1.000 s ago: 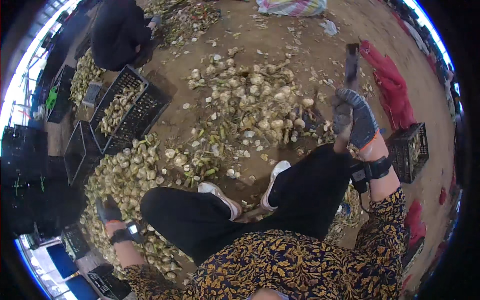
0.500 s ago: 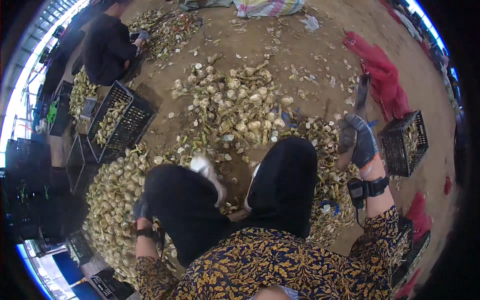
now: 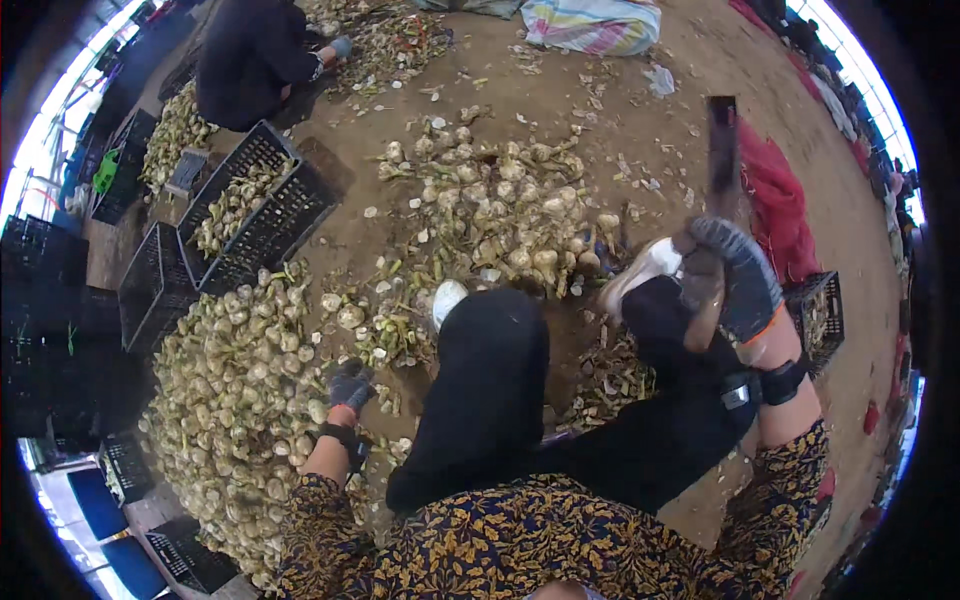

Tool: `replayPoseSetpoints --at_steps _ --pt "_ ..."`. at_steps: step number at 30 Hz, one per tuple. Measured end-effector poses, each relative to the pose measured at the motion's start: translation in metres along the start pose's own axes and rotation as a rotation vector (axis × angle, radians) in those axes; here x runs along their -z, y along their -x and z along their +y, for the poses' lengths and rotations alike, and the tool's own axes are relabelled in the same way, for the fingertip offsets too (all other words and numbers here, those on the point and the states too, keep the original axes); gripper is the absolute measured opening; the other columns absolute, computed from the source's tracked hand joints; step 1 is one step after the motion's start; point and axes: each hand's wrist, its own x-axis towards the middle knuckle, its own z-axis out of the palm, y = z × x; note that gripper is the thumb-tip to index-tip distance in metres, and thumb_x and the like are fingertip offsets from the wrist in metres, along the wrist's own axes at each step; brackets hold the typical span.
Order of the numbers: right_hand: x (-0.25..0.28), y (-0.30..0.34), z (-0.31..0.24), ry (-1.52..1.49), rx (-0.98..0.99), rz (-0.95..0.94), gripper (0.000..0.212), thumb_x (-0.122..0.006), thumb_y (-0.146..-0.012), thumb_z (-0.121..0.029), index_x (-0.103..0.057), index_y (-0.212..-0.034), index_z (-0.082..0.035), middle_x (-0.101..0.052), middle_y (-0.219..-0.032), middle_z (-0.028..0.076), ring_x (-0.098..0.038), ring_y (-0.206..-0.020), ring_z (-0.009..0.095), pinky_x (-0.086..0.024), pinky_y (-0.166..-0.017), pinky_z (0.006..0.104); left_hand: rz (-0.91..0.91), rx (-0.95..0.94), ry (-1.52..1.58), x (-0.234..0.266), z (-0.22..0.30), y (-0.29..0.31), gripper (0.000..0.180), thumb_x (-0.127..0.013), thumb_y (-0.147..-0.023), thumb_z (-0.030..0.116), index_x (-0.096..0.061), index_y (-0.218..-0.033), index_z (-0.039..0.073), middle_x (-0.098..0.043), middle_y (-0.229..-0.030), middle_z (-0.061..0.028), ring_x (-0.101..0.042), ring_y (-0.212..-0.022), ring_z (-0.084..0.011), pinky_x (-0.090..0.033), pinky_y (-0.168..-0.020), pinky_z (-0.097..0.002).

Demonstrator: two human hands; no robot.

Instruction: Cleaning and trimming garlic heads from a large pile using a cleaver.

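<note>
Keeping the knife point(image 3: 722, 150) firm, with its edge turned away from the bent right leg point(image 3: 660, 420) and the white shoe point(image 3: 655, 260), would seem the safest way to handle it. The gloved right hand point(image 3: 748, 285) is wrapped around it at the right of the frame, the blade pointing toward the upper edge. The left hand point(image 3: 350, 385), also gloved, is low beside the garlic pile point(image 3: 230, 390) at the left; whether its fingers are apart or together on something cannot be told. It would do best to come near the blade only with fingertips tucked clear. The left knee point(image 3: 490, 345) rises between the hands and stands in the way. Beyond it, at upper centre, a looser heap point(image 3: 510, 195) lies on the floor point(image 3: 400, 110). A garlic-filled crate point(image 3: 270, 225) stands upper left, near a co-worker point(image 3: 250, 65). Just beside the blade in the picture, a red sack point(image 3: 775, 200) could crowd it.
</note>
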Motion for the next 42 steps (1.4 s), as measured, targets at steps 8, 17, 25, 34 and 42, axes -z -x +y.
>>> replayPoseSetpoints --at_steps 8,17,25,34,42 --pt "-0.051 -0.074 0.057 -0.102 -0.511 -0.1 0.02 -0.057 -0.077 -0.025 -0.055 -0.082 -0.006 -0.045 -0.062 -0.001 -0.045 -0.053 0.013 -0.041 -0.052 0.0256 0.0 0.155 0.122 -0.029 0.038 -0.038 0.029 -0.06 -0.078 0.021 -0.056 -0.103 0.007 -0.06 -0.087 -0.0046 -0.055 -0.066 -0.012 -0.045 -0.053 -0.0268" --pt "-0.058 -0.169 0.238 0.55 -0.138 -0.469 0.016 -0.054 -0.076 -0.017 -0.057 -0.09 -0.009 -0.057 -0.076 0.005 -0.054 -0.062 0.019 -0.044 -0.055 0.0305 -0.082 -0.138 -0.135 -0.141 0.122 -0.183 0.045 -0.062 -0.073 0.028 -0.052 -0.107 0.0 -0.059 -0.097 -0.0122 -0.056 -0.08 -0.02 -0.045 -0.068 -0.0306" --pt "-0.082 -0.204 0.283 1.507 0.302 -0.882 0.021 -0.051 -0.075 -0.028 -0.056 -0.089 -0.012 -0.056 -0.074 0.013 -0.055 -0.068 0.03 -0.043 -0.057 0.0413 0.0 -0.156 -0.407 -0.233 0.141 -0.295 0.041 -0.056 -0.072 0.033 -0.055 -0.099 0.003 -0.059 -0.088 -0.0173 -0.055 -0.087 -0.0304 -0.041 -0.078 -0.037" --pt "-0.076 -0.229 0.294 1.373 0.163 -0.481 0.043 -0.055 -0.073 -0.042 -0.056 -0.076 0.001 -0.055 -0.073 0.021 -0.055 -0.067 0.034 -0.044 -0.059 0.0416 -0.203 0.018 -0.416 -0.195 0.159 -0.307 0.083 -0.071 -0.061 0.039 -0.032 -0.121 -0.002 -0.052 -0.108 -0.0178 -0.052 -0.097 -0.0292 -0.042 -0.082 -0.0343" --pt "-0.115 -0.262 0.248 1.406 0.052 -0.561 0.036 -0.06 -0.064 -0.039 -0.059 -0.074 -0.005 -0.058 -0.066 0.016 -0.057 -0.061 0.032 -0.046 -0.056 0.0401 -0.463 -0.025 0.22 -0.162 0.109 -0.245 0.059 -0.065 -0.071 0.021 -0.035 -0.118 0.0 -0.057 -0.096 -0.012 -0.054 -0.085 -0.0185 -0.044 -0.077 -0.0291"
